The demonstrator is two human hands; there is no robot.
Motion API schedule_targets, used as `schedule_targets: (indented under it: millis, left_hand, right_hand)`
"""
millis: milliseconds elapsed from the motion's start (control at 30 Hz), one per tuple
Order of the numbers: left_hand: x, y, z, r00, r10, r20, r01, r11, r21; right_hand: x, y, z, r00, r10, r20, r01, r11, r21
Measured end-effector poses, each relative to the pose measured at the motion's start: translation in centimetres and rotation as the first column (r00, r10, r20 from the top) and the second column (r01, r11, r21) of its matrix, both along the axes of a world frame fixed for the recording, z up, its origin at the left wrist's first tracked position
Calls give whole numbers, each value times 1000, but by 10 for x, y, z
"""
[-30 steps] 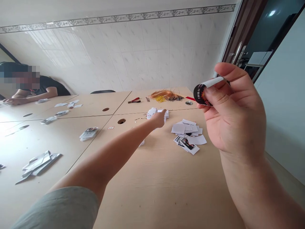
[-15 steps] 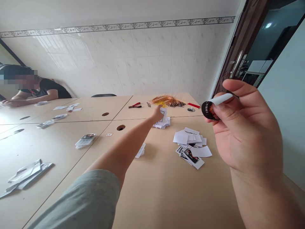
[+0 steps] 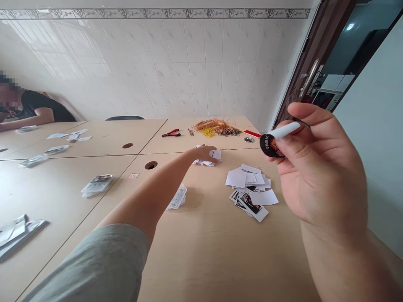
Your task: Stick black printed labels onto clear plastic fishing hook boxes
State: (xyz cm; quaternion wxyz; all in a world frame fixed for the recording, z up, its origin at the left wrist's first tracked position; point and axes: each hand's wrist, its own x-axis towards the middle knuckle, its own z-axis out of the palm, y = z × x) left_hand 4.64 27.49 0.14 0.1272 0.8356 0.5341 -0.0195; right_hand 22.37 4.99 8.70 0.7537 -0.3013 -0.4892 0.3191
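Note:
In the head view, my right hand (image 3: 324,176) is raised close on the right, its thumb and fingers pinching a curled black label (image 3: 270,145) with red print and a white back. Far forward, my left hand (image 3: 206,153) reaches over a small pile of white papers (image 3: 218,154); its fingers are apart over the sheets. Whether its fingertips touch the pile is unclear. Between the hands lies a loose heap of white cards (image 3: 239,178), with some black printed cards (image 3: 250,203) at its near side. Clear plastic boxes (image 3: 178,198) stand beside my left forearm.
Behind my left hand lie red-handled pliers (image 3: 171,133), a bundle of copper-coloured wires (image 3: 217,125), yellow pieces (image 3: 208,132) and a red strip (image 3: 252,134). A packed clear box (image 3: 97,185) and silver pouches (image 3: 22,235) sit leftward. Another person (image 3: 37,107) leans on the far-left table.
My left hand has lowered onto the paper pile; the sheet it held upright no longer stands up, and its fingers have spread. The view has shifted right and down. My right hand keeps the label.

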Motion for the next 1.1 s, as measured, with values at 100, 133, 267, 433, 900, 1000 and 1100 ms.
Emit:
schedule_targets:
  millis: [100, 133, 267, 433, 900, 1000, 1100]
  left_hand:
    - [-6, -3, 7, 995, -89, -55, 85, 994, -65]
    - [-8, -4, 7, 992, -110, -68, 105, 992, -70]
    - [-10, -10, -4, 986, -139, -97, 138, 990, -12]
    - [-3, -19, -22, 988, -107, -111, 120, 986, 113]
    - [0, -22, -19, 983, -125, -135, 151, 967, 205]
    - [0, -22, -17, 979, -151, -139, 178, 961, 210]
    - [5, -22, -11, 971, -191, -141, 218, 954, 207]
  right_hand:
    - [-1, 1, -1, 1000, 10, -8, -10, 1000, -3]
    - [-1, 1, -1, 1000, 11, -7, -11, 1000, 2]
    - [0, 1, -3, 1000, 11, 14, -11, 1000, 9]
    - [0, 0, -4, 999, -15, 46, 14, 1000, 13]
    - [1, 2, -2, 1000, 11, 13, -11, 1000, -3]
    - [1, 3, -3, 1000, 24, 9, -24, 1000, 12]
    - [1, 2, -3, 999, 41, 29, -42, 999, 30]
